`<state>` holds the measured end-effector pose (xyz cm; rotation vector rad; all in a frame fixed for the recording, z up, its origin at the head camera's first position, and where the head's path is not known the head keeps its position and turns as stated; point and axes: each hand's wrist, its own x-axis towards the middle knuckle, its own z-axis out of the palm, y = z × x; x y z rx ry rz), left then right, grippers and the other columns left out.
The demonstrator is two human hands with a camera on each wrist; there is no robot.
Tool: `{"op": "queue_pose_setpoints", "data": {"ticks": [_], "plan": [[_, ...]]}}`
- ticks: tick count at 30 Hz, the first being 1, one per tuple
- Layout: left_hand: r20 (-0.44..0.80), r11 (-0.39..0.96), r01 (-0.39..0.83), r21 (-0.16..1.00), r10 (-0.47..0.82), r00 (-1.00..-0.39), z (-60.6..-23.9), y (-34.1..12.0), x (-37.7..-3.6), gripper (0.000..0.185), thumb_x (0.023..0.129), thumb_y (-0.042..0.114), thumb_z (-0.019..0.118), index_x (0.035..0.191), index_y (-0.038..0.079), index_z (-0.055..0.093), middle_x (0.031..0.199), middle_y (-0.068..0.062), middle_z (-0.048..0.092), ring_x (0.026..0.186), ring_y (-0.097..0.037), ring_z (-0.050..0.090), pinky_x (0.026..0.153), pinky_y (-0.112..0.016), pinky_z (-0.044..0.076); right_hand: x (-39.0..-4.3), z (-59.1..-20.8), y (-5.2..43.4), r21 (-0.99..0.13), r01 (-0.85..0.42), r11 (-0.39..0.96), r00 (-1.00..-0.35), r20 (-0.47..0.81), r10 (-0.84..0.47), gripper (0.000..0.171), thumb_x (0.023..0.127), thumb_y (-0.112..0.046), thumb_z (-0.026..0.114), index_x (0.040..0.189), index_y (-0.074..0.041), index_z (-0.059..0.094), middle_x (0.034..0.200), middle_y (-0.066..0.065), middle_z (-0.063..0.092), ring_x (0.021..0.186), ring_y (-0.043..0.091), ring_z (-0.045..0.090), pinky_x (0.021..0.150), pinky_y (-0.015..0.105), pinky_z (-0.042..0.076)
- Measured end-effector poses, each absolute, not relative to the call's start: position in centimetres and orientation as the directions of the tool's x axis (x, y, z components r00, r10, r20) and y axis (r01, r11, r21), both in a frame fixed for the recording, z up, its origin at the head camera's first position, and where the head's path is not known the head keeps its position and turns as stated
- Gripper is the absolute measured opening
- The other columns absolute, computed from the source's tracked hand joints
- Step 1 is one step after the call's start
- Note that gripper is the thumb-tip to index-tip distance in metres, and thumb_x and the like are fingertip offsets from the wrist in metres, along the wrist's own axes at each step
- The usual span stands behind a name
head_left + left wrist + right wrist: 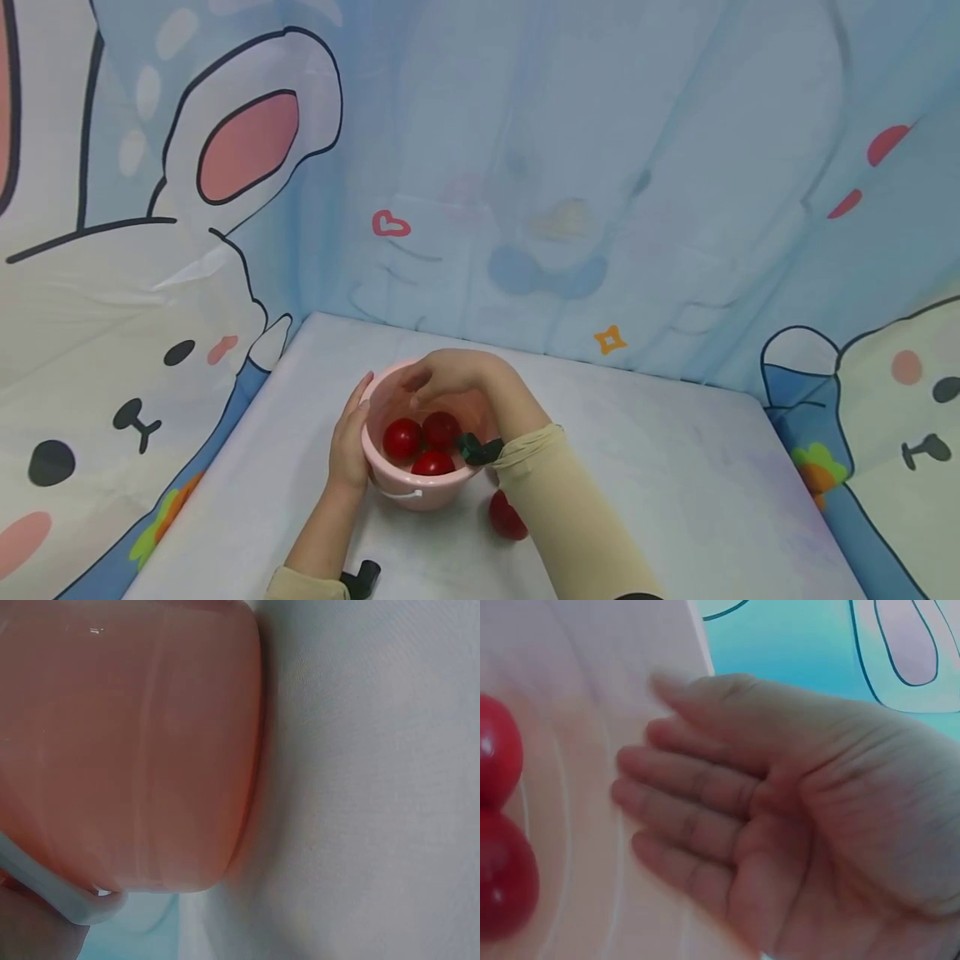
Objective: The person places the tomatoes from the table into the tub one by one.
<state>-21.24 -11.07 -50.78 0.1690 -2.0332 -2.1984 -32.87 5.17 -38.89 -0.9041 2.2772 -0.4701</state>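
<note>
A pink bucket [431,496] with a white handle [402,495] stands upright on the table. Inside it lie three shiny red balls that look like tomatoes [402,439]. My left hand [350,446] rests along the bucket's outer left side, its fingers extended against the wall. Over the rim, my right hand [457,373] reaches into the bucket from the far side. In the right wrist view, that hand [735,802] shows a bare palm and loosely straight fingers, apart from the two visible red balls [502,874]. Another red ball [507,517] lies outside, partly hidden by the right sleeve.
A white cloth covers the table [675,467]. A blue curtain [525,167] with cartoon rabbits hangs behind and along both sides. Dark wrist-camera parts [480,450] sit at the right cuff, over the bucket's rim.
</note>
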Motion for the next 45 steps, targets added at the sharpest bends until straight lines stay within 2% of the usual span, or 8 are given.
{"op": "queue_pose_setpoints", "data": {"ticks": [7, 14, 21, 29, 33, 37, 40, 45], "plan": [[0.014, -0.09, 0.03, 0.996, -0.179, -0.984, -50.6, -11.0, -21.1, 0.045, 0.101, 0.045, 0.043, 0.145, 0.052, 0.037, 0.156, 0.019, 0.035, 0.149, -0.012, 0.026, 0.116, -0.06, 0.029, -33.0, -36.4, 8.5, -0.655, -0.476, 0.586, -0.554, -0.294, -0.779, 0.047, 0.095, -0.035, 0.062, 0.14, -0.022, 0.057, 0.139, -0.002, 0.061, 0.129, 0.013, 0.055, 0.109, 0.039, 0.045], [0.029, -0.075, 0.044, 0.996, -0.187, -0.982, -50.6, -10.9, -21.1, 0.046, 0.101, 0.04, 0.044, 0.145, 0.052, 0.037, 0.157, 0.017, 0.036, 0.149, -0.013, 0.027, 0.113, -0.059, 0.035, -32.5, -34.7, 14.6, -0.707, -0.383, 0.594, -0.69, -0.209, -0.693, 0.053, 0.089, -0.051, 0.067, 0.137, -0.031, 0.058, 0.133, -0.014, 0.062, 0.129, 0.009, 0.055, 0.107, 0.041, 0.048], [0.029, -0.08, 0.045, 0.996, -0.194, -0.981, -50.5, -10.9, -21.1, 0.046, 0.101, 0.039, 0.043, 0.145, 0.052, 0.037, 0.155, 0.021, 0.036, 0.148, -0.011, 0.028, 0.115, -0.058, 0.033, -31.0, -35.4, 21.4, -0.672, -0.323, 0.667, -0.775, -0.217, -0.594, 0.056, 0.089, -0.053, 0.066, 0.14, -0.03, 0.055, 0.138, -0.009, 0.06, 0.132, 0.016, 0.054, 0.108, 0.046, 0.046], [0.003, -0.088, 0.02, 0.996, -0.191, -0.982, -50.3, -10.8, -20.9, 0.046, 0.101, 0.039, 0.043, 0.145, 0.053, 0.037, 0.156, 0.022, 0.035, 0.148, -0.011, 0.027, 0.116, -0.057, 0.032, -27.8, -39.0, 26.3, -0.643, -0.236, 0.729, -0.826, -0.264, -0.499, 0.055, 0.09, -0.052, 0.064, 0.14, -0.03, 0.054, 0.139, -0.007, 0.06, 0.13, 0.021, 0.056, 0.107, 0.051, 0.046], [-0.012, -0.105, 0.008, 0.994, -0.193, -0.981, -50.1, -10.8, -20.7, 0.045, 0.101, 0.04, 0.042, 0.144, 0.053, 0.038, 0.157, 0.02, 0.035, 0.148, -0.011, 0.027, 0.116, -0.057, 0.032, -26.2, -41.3, 27.7, -0.664, -0.19, 0.723, -0.845, -0.265, -0.465, 0.059, 0.089, -0.051, 0.066, 0.141, -0.027, 0.054, 0.139, -0.003, 0.06, 0.13, 0.024, 0.057, 0.105, 0.051, 0.047], [-0.001, -0.104, 0.018, 0.994, -0.187, -0.982, -50.1, -10.8, -20.6, 0.045, 0.102, 0.041, 0.041, 0.146, 0.051, 0.037, 0.159, 0.017, 0.033, 0.149, -0.012, 0.026, 0.116, -0.057, 0.032, -24.4, -43.9, 28.6, -0.695, -0.147, 0.704, -0.855, -0.269, -0.444, 0.063, 0.088, -0.048, 0.069, 0.142, -0.021, 0.053, 0.142, 0.006, 0.058, 0.133, 0.032, 0.053, 0.104, 0.053, 0.048], [0.01, -0.096, 0.028, 0.995, -0.187, -0.982, -50.3, -10.7, -20.6, 0.045, 0.102, 0.042, 0.04, 0.146, 0.051, 0.036, 0.158, 0.019, 0.033, 0.149, -0.012, 0.026, 0.116, -0.057, 0.033, -23.2, -46.0, 29.1, -0.723, -0.113, 0.682, -0.862, -0.27, -0.429, 0.063, 0.088, -0.044, 0.071, 0.142, -0.017, 0.053, 0.143, 0.012, 0.056, 0.135, 0.036, 0.051, 0.104, 0.054, 0.047], [0.032, -0.094, 0.051, 0.994, -0.185, -0.982, -50.4, -10.7, -20.7, 0.044, 0.102, 0.044, 0.038, 0.146, 0.05, 0.037, 0.159, 0.017, 0.034, 0.149, -0.012, 0.026, 0.116, -0.058, 0.031, -21.8, -49.1, 29.2, -0.76, -0.044, 0.648, -0.885, -0.271, -0.379, 0.066, 0.086, -0.04, 0.074, 0.144, -0.016, 0.051, 0.145, 0.012, 0.055, 0.136, 0.038, 0.048, 0.104, 0.052, 0.048]]}}
